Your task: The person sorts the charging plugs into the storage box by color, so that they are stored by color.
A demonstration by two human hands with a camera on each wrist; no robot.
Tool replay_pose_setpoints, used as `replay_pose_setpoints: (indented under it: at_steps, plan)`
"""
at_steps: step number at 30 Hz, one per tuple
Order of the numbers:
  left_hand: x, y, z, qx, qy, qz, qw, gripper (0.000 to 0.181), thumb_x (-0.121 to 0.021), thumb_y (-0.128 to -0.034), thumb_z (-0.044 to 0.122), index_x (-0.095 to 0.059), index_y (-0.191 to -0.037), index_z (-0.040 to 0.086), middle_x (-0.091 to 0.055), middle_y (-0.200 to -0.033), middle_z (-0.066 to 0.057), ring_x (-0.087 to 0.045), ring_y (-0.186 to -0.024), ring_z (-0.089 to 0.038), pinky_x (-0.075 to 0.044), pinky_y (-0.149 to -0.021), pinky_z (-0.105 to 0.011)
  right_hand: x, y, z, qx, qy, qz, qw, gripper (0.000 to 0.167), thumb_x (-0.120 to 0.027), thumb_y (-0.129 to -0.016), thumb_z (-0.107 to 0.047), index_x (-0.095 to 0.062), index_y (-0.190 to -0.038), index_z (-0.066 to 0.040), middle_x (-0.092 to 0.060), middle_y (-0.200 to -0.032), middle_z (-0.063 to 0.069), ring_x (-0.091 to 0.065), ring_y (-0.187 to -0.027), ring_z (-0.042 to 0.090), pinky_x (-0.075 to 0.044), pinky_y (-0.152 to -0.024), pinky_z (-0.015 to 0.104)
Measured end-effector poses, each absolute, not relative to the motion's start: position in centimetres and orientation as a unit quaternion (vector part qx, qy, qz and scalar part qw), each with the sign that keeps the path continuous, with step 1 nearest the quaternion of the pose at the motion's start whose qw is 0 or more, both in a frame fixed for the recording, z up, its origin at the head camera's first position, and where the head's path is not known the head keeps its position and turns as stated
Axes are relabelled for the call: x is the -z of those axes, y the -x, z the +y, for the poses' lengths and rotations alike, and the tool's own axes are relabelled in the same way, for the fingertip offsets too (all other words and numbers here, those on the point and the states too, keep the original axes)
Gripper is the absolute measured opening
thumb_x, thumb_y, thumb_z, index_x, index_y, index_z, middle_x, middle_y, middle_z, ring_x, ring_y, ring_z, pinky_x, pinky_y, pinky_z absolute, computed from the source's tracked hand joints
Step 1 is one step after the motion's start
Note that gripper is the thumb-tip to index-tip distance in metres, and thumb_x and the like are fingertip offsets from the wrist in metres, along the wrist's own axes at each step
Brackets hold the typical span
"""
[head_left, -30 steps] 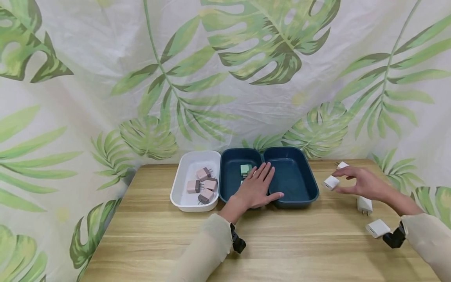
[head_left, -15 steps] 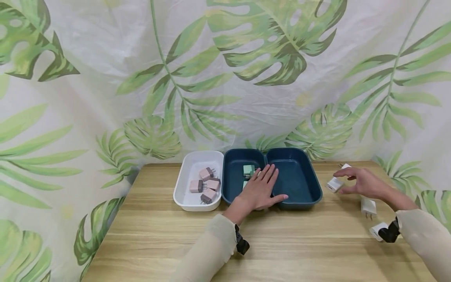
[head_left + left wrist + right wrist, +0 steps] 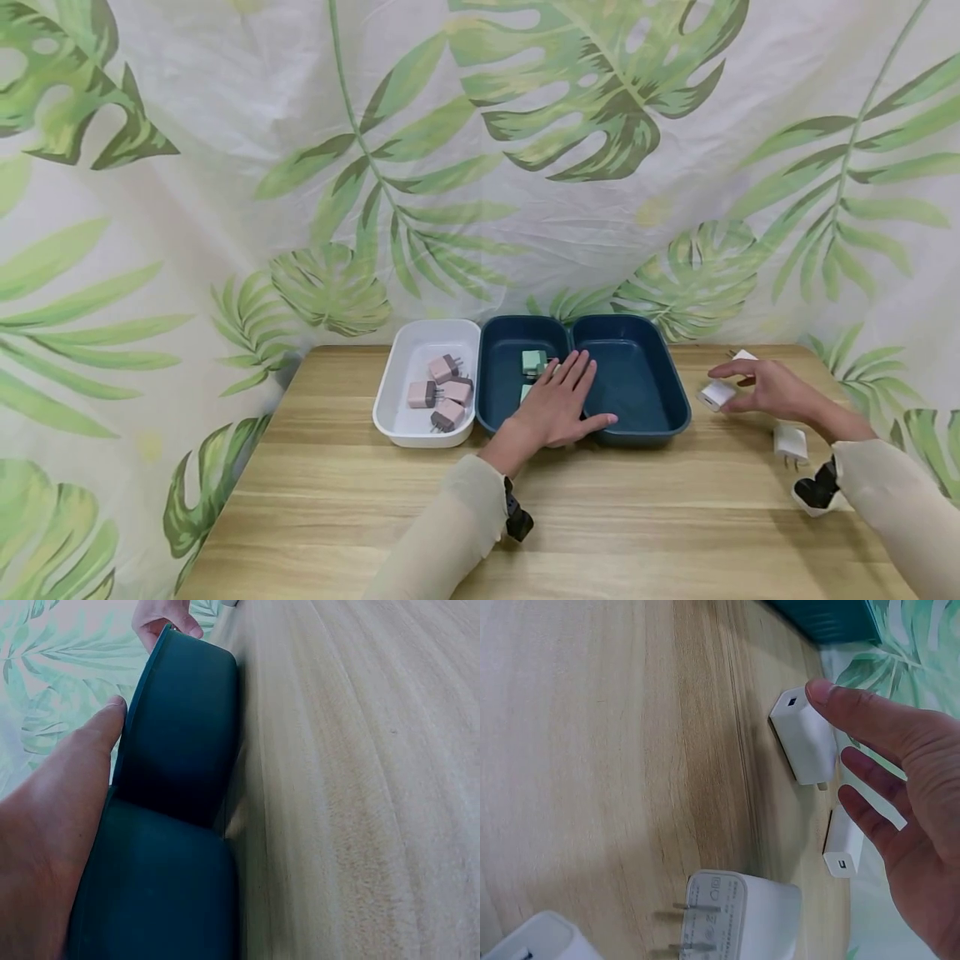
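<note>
My left hand lies spread, fingers extended, over the adjoining rims of the middle dark blue tray and the right dark blue tray. Its thumb lies along the right tray's rim in the left wrist view. Just right of the trays, my right hand pinches a white charger plug low at the table. The right wrist view has the thumb on the charger's upper corner; the index fingertip is hidden there. Green chargers in the middle tray are partly hidden by my left hand.
A white tray at left holds several pink chargers. More white chargers lie around my right hand: one behind, one in front, and another partly under the wrist camera. A leaf-patterned cloth hangs behind the table.
The head view has shifted slightly. My right hand and wrist have moved a little left, settling around the white charger. My left hand stays on the trays.
</note>
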State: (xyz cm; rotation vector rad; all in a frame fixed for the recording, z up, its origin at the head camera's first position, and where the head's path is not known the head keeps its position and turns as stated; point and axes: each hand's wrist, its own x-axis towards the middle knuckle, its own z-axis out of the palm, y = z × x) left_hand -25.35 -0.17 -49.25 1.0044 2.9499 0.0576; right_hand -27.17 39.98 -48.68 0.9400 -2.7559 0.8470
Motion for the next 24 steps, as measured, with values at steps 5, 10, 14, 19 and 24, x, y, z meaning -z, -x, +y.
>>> replay_pose_setpoints:
  at_steps: [5, 10, 14, 19, 24]
  plan:
    - [49.36, 25.27, -0.13, -0.026, -0.319, 0.947, 0.016, 0.095, -0.028, -0.1031, 0.079, -0.006, -0.172, 0.017, -0.003, -0.18, -0.005, 0.0, -0.165, -0.02, -0.006, -0.133, -0.044, 48.99, 27.47, 39.92, -0.279, -0.302, -0.91, 0.046, 0.051, -0.099, -0.069, -0.011, -0.078, -0.114, 0.001, -0.077, -0.113, 0.017, -0.065, -0.1, 0.003, -0.061, -0.073, 0.034]
    - [49.31, 25.22, -0.16, -0.027, -0.321, 0.946, 0.018, 0.095, -0.03, -0.1035, 0.078, -0.008, -0.172, 0.016, -0.003, -0.18, -0.006, 0.001, -0.165, -0.02, -0.005, -0.133, -0.045, 49.11, 27.56, 39.84, -0.269, -0.293, -0.917, 0.037, 0.05, -0.1, -0.069, -0.014, -0.079, -0.113, 0.0, -0.078, -0.112, 0.015, -0.066, -0.098, 0.007, -0.061, -0.074, 0.034]
    - [49.51, 25.34, -0.08, -0.032, -0.325, 0.945, 0.02, 0.096, -0.031, -0.1038, 0.077, -0.01, -0.172, 0.014, -0.004, -0.179, -0.008, 0.001, -0.165, -0.02, -0.005, -0.133, -0.045, 49.36, 27.56, 39.92, -0.272, -0.286, -0.919, 0.02, 0.048, -0.099, -0.071, -0.012, -0.079, -0.113, 0.0, -0.078, -0.112, 0.015, -0.066, -0.097, 0.007, -0.062, -0.075, 0.033]
    - [49.36, 25.27, -0.08, -0.026, -0.324, 0.946, 0.017, 0.095, -0.03, -0.1039, 0.077, -0.009, -0.172, 0.014, -0.005, -0.179, -0.007, 0.001, -0.165, -0.02, -0.006, -0.133, -0.045, 49.44, 27.63, 39.93, -0.283, -0.28, -0.917, 0.006, 0.045, -0.098, -0.072, -0.011, -0.079, -0.112, 0.0, -0.078, -0.111, 0.017, -0.065, -0.096, 0.004, -0.062, -0.075, 0.033]
    - [49.23, 25.15, -0.18, -0.026, -0.321, 0.947, 0.015, 0.095, -0.029, -0.1039, 0.077, -0.009, -0.172, 0.015, -0.005, -0.179, -0.007, 0.0, -0.165, -0.02, -0.006, -0.133, -0.044, 49.51, 27.56, 40.01, -0.283, -0.256, -0.924, -0.009, 0.042, -0.097, -0.075, -0.013, -0.08, -0.113, -0.003, -0.077, -0.114, 0.017, -0.064, -0.093, 0.006, -0.06, -0.074, 0.029]
